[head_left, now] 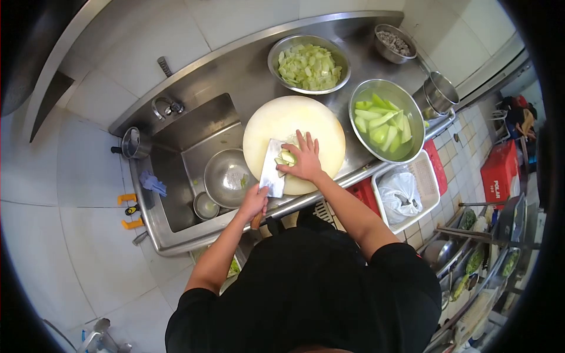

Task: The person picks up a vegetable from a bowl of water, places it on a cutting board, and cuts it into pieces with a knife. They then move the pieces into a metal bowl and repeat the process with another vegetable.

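My left hand (253, 203) is closed round the brown handle of a cleaver (272, 169). The wide blade lies over the left part of a round, cream chopping board (325, 126). My right hand (304, 157) is spread on the board, fingers apart, over pale green vegetable slices (286, 157). Some slices show between its thumb and the blade; those under the palm are hidden. Behind the board, a steel bowl holds many thin slices (309, 63). To its right, long peeled green pieces (385, 123) sit in liquid in another bowl.
Left of the board is a sink (170, 156) with a large steel bowl (226, 176) and a small one (206, 206) inside. A faucet (168, 107) stands behind it. A white basket (432, 203) with a plastic bag is below the counter's right side. Shelving (471, 235) stands at right.
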Demonstrator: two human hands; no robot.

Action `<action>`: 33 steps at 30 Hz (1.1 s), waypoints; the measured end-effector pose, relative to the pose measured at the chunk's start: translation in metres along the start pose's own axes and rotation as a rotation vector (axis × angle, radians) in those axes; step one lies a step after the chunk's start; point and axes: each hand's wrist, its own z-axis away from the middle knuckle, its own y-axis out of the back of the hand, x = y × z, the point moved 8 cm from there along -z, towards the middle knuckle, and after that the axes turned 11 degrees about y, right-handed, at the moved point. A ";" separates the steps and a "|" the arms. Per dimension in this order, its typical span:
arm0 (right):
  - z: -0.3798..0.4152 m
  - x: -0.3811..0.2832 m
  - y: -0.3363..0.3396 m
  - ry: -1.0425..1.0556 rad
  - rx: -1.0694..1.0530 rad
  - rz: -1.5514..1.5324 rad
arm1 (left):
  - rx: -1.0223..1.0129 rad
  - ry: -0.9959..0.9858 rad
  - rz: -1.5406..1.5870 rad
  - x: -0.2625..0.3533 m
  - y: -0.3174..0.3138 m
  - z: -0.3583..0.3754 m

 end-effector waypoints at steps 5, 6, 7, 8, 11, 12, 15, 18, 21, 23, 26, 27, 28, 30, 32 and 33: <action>-0.004 0.008 0.002 0.023 -0.054 -0.128 | 0.028 0.106 0.121 -0.026 -0.012 0.000; -0.002 0.007 0.001 0.024 -0.038 -0.167 | 0.037 0.084 0.115 -0.022 -0.024 0.003; 0.001 0.004 0.005 -0.007 0.025 -0.159 | 0.045 0.059 0.108 -0.017 -0.035 0.003; 0.007 -0.002 0.008 -0.040 0.085 -0.151 | 0.053 0.035 0.101 -0.013 -0.047 0.002; 0.012 0.011 0.004 -0.142 0.259 -0.264 | 0.079 0.021 0.103 0.012 -0.074 -0.005; 0.012 0.015 0.004 -0.180 0.318 -0.324 | 0.086 0.013 0.087 0.023 -0.079 -0.009; 0.014 0.024 0.014 -0.248 0.438 -0.283 | 0.020 -0.017 0.030 0.038 -0.092 -0.024; 0.010 0.029 0.021 -0.256 0.473 -0.340 | -0.011 -0.003 0.039 0.050 -0.099 -0.024; -0.001 0.034 0.032 -0.270 0.554 -0.455 | 0.001 -0.005 0.041 0.072 -0.102 -0.020; -0.022 0.040 0.049 -0.246 0.601 -0.469 | 0.032 -0.032 0.040 0.096 -0.101 -0.020; -0.069 0.053 0.080 -0.213 0.681 -0.484 | 0.065 -0.159 -0.045 0.162 -0.097 -0.022; -0.090 0.060 0.092 -0.199 0.711 -0.489 | 0.070 -0.196 -0.046 0.194 -0.100 -0.018; -0.112 0.068 0.102 -0.208 0.698 -0.518 | 0.108 -0.233 -0.087 0.219 -0.098 -0.022; -0.157 0.086 0.123 -0.155 0.763 -0.547 | 0.190 -0.311 -0.167 0.270 -0.092 -0.031; -0.205 0.122 0.124 -0.165 0.713 -0.577 | 0.354 -0.408 -0.339 0.316 -0.079 -0.052; -0.222 0.137 0.118 -0.173 0.686 -0.590 | 0.437 -0.452 -0.423 0.335 -0.074 -0.059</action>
